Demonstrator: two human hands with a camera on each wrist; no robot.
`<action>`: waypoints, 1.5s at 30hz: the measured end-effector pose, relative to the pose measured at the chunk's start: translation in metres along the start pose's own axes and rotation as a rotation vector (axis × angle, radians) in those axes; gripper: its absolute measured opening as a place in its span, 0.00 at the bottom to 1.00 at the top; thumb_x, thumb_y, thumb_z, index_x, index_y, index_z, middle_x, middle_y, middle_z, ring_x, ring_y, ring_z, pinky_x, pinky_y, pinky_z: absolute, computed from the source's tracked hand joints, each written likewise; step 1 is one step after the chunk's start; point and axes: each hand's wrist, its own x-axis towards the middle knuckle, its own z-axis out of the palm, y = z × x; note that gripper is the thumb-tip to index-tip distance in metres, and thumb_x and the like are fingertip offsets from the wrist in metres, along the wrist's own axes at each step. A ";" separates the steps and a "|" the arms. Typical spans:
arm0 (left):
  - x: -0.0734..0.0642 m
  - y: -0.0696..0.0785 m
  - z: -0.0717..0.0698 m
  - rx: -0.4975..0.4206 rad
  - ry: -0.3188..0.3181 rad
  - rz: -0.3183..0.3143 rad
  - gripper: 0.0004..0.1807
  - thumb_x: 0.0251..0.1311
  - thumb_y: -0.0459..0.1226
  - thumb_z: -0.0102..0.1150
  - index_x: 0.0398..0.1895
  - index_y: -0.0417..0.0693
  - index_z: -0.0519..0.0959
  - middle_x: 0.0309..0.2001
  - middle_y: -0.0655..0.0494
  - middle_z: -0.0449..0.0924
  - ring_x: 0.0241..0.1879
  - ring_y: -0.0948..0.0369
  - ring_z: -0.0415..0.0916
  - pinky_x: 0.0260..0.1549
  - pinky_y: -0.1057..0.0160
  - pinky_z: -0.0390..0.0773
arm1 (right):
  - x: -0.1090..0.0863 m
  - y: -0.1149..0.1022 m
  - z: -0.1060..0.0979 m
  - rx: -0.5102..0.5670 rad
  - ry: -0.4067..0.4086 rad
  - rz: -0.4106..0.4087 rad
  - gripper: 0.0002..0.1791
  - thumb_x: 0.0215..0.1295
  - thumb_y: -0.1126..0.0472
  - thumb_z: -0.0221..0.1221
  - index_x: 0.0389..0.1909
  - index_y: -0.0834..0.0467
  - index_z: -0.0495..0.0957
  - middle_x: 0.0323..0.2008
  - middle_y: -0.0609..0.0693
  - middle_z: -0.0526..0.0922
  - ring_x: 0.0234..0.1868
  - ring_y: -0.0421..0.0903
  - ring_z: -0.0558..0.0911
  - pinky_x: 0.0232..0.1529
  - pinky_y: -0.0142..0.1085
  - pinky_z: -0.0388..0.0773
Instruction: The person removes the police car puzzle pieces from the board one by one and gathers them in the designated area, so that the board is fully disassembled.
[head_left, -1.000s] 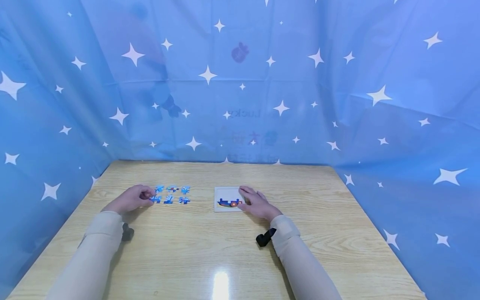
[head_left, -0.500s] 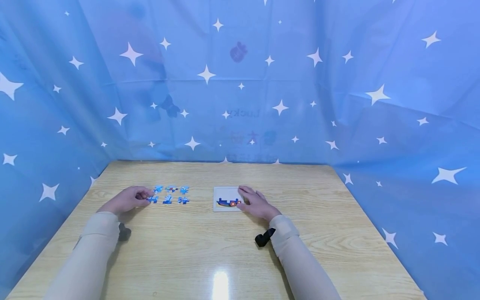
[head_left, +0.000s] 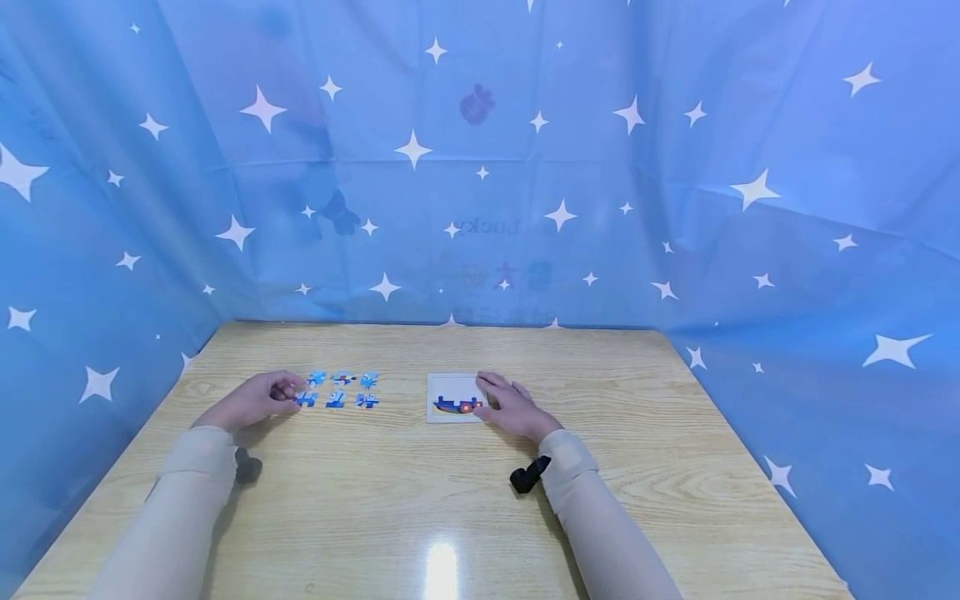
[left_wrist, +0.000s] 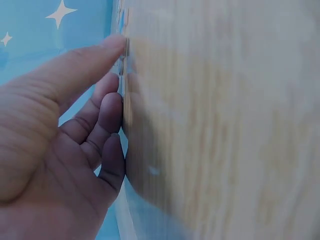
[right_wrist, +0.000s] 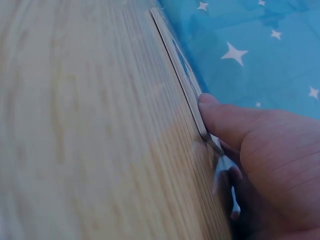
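Note:
My left hand (head_left: pixel 257 398) is at the left end of a group of blue jigsaw puzzle pieces. Its thumb and fingertips pinch the near-left puzzle piece (head_left: pixel 306 400), which lies flat on the table. In the left wrist view the thumb (left_wrist: pixel 85 67) meets a piece's edge and the other fingers bend against the tabletop. My right hand (head_left: pixel 517 410) holds the right side of a white puzzle board (head_left: pixel 456 387), covering that end. Its thumb (right_wrist: pixel 227 117) rests on the board's near edge. A dark blue and orange picture section (head_left: pixel 453 406) shows along the board's lower part.
More loose pieces lie in two short rows, including a near-middle piece (head_left: pixel 335 399) and a far-right piece (head_left: pixel 368 380). The wooden table (head_left: pixel 375 500) ends at a blue curtain (head_left: pixel 450 208) with white stars behind and at both sides.
My left hand and the near-left piece have shifted slightly left, mostly in the first half second. My right hand stays on the board.

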 end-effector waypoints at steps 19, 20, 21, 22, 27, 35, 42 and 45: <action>0.012 0.061 0.021 0.081 0.019 0.101 0.19 0.69 0.33 0.61 0.59 0.33 0.76 0.43 0.47 0.78 0.40 0.55 0.75 0.34 0.60 0.78 | 0.003 0.005 0.000 -0.036 0.004 -0.027 0.38 0.79 0.45 0.50 0.80 0.59 0.51 0.81 0.55 0.48 0.80 0.57 0.45 0.75 0.59 0.34; 0.013 0.064 0.023 0.082 0.015 0.118 0.19 0.69 0.33 0.61 0.60 0.32 0.76 0.44 0.45 0.78 0.41 0.54 0.76 0.35 0.59 0.78 | 0.003 0.004 0.000 -0.032 0.004 -0.029 0.38 0.79 0.45 0.50 0.80 0.59 0.51 0.81 0.55 0.48 0.80 0.57 0.45 0.75 0.60 0.34; 0.014 0.067 0.026 0.081 0.008 0.134 0.19 0.69 0.32 0.61 0.60 0.32 0.76 0.45 0.44 0.79 0.42 0.54 0.76 0.36 0.59 0.78 | 0.003 0.004 0.000 -0.029 0.001 -0.027 0.38 0.79 0.45 0.50 0.80 0.58 0.51 0.81 0.55 0.48 0.80 0.56 0.45 0.75 0.59 0.33; 0.016 0.071 0.030 0.079 0.001 0.147 0.20 0.69 0.33 0.61 0.60 0.32 0.75 0.46 0.43 0.79 0.43 0.53 0.76 0.38 0.59 0.78 | 0.003 0.004 0.000 -0.034 -0.004 -0.023 0.38 0.79 0.45 0.50 0.80 0.58 0.51 0.81 0.54 0.47 0.80 0.56 0.45 0.75 0.59 0.34; 0.028 0.089 0.052 0.063 -0.056 0.214 0.20 0.69 0.32 0.61 0.60 0.31 0.75 0.48 0.40 0.79 0.46 0.52 0.77 0.43 0.56 0.78 | 0.001 0.003 -0.002 -0.014 -0.016 0.009 0.38 0.79 0.45 0.50 0.81 0.55 0.50 0.81 0.51 0.46 0.81 0.52 0.42 0.76 0.56 0.32; 0.048 0.120 0.091 0.105 -0.136 0.210 0.20 0.70 0.36 0.61 0.62 0.36 0.76 0.50 0.46 0.79 0.46 0.57 0.77 0.46 0.56 0.79 | 0.002 0.003 0.000 0.009 -0.030 0.011 0.39 0.78 0.46 0.52 0.81 0.54 0.49 0.81 0.50 0.45 0.81 0.52 0.42 0.76 0.56 0.30; 0.061 0.137 0.115 0.171 -0.154 0.207 0.20 0.68 0.35 0.63 0.61 0.39 0.78 0.51 0.47 0.79 0.48 0.55 0.78 0.50 0.52 0.78 | 0.004 -0.001 0.000 0.001 -0.035 0.021 0.39 0.77 0.46 0.52 0.81 0.54 0.49 0.81 0.50 0.45 0.81 0.51 0.41 0.76 0.55 0.30; 0.065 0.140 0.125 0.226 -0.149 0.202 0.20 0.68 0.37 0.65 0.61 0.41 0.78 0.51 0.49 0.78 0.49 0.56 0.76 0.51 0.53 0.77 | 0.004 -0.004 -0.001 0.008 -0.028 0.027 0.39 0.77 0.46 0.53 0.81 0.55 0.50 0.81 0.50 0.46 0.81 0.51 0.42 0.76 0.55 0.30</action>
